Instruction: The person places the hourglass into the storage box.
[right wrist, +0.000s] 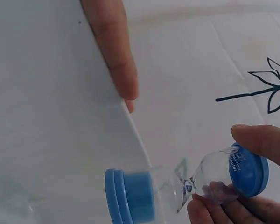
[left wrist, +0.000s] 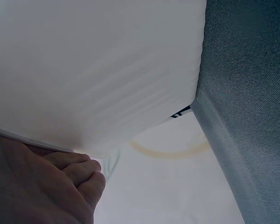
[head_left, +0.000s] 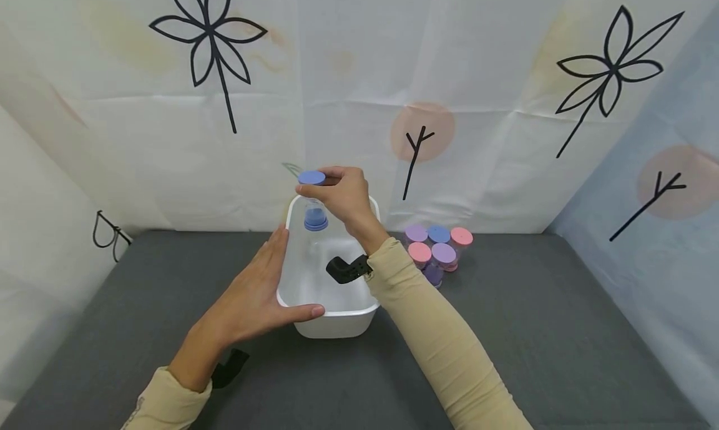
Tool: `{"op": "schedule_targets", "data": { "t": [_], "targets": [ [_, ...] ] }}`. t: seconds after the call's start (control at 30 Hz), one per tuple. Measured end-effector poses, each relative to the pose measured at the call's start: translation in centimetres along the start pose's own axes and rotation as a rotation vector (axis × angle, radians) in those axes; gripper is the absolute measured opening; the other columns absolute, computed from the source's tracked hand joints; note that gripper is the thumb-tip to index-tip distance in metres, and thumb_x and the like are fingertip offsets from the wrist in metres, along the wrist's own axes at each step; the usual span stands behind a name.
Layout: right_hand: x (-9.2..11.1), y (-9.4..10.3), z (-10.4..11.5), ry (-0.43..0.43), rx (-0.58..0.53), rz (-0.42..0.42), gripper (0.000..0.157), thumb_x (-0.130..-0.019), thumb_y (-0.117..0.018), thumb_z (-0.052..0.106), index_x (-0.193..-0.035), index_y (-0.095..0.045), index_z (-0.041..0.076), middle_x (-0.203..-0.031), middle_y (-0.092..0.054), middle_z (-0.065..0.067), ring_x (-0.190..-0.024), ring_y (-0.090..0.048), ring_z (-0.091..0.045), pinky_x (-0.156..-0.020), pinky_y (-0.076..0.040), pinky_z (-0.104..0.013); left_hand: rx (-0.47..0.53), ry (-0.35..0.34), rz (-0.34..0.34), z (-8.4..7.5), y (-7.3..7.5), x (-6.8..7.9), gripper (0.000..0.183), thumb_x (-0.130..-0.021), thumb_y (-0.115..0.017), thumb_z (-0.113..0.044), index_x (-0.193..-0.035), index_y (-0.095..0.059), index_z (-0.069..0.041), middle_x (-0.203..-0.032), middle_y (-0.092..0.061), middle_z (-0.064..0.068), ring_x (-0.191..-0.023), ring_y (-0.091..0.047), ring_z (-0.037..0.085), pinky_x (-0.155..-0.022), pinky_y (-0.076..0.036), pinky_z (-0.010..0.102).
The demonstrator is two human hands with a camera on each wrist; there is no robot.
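Note:
My right hand (head_left: 347,196) pinches a sand timer (head_left: 316,218) by its upper blue cap, thumb and fingers on either side. The timer hangs over the far part of a white plastic tub (head_left: 336,326). In the right wrist view its clear glass narrows at the middle, and blue sand (right wrist: 140,196) fills the lower bulb. Along the tub's left rim lies my left hand (head_left: 255,293), with fingers extended and the thumb reaching over the near rim. The left wrist view has those fingers (left wrist: 67,165) against the tub's outer side, just under the rim.
Several more sand timers with purple, blue and pink caps (head_left: 444,254) stand in a cluster right of the tub, partly behind my right forearm. A dark grey cloth (head_left: 550,330) covers the table. Patterned white fabric (head_left: 348,74) hangs close behind the tub.

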State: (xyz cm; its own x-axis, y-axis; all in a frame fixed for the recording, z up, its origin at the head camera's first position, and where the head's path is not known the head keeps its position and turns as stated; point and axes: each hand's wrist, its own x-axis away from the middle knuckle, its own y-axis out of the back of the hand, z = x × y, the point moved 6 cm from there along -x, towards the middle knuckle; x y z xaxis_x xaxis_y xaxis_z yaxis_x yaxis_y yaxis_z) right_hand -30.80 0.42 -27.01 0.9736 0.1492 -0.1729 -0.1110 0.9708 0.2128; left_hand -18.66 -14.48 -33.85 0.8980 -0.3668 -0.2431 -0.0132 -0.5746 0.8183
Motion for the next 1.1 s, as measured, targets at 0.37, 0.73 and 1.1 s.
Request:
{"op": "schedule_targets", "data": {
  "t": [0.37, 0.73, 1.1],
  "targets": [
    [-0.5, -0.9, -1.7, -0.089, 0.104, 0.032, 0.038, -0.079, -0.089, 0.02, -0.111, -0.075, 0.005, -0.098, -0.075, -0.003, -0.093, -0.07, -0.017, -0.086, -0.054, -0.033, 0.001, -0.013, 0.001, 0.0, -0.1, -0.2, 0.132, -0.076, -0.076, -0.07, -0.163, 0.004, -0.011, -0.17, -0.004, 0.008, -0.152, -0.015, 0.038, -0.111, -0.031, 0.064],
    [-1.2, -1.5, -3.3, -0.174, 0.194, 0.068, 0.039, -0.079, -0.089, 0.017, -0.111, -0.072, 0.002, -0.099, -0.07, -0.005, -0.091, -0.066, -0.018, -0.084, -0.053, -0.033, 0.006, -0.009, 0.009, 0.1, -0.1, -0.1, 0.131, -0.078, -0.075, -0.07, -0.163, 0.006, -0.012, -0.17, 0.0, 0.007, -0.153, -0.012, 0.037, -0.112, -0.029, 0.063],
    [-1.2, -2.1, -4.0, -0.161, 0.34, 0.113, 0.05, -0.076, -0.089, 0.012, -0.12, -0.07, -0.002, -0.103, -0.069, -0.01, -0.089, -0.065, -0.02, -0.076, -0.054, -0.03, 0.011, -0.033, -0.026, -0.1, 0.0, 0.0, 0.13, -0.077, -0.076, -0.07, -0.163, 0.003, -0.012, -0.17, -0.004, 0.006, -0.153, -0.014, 0.033, -0.113, -0.031, 0.06]
  ]
}}
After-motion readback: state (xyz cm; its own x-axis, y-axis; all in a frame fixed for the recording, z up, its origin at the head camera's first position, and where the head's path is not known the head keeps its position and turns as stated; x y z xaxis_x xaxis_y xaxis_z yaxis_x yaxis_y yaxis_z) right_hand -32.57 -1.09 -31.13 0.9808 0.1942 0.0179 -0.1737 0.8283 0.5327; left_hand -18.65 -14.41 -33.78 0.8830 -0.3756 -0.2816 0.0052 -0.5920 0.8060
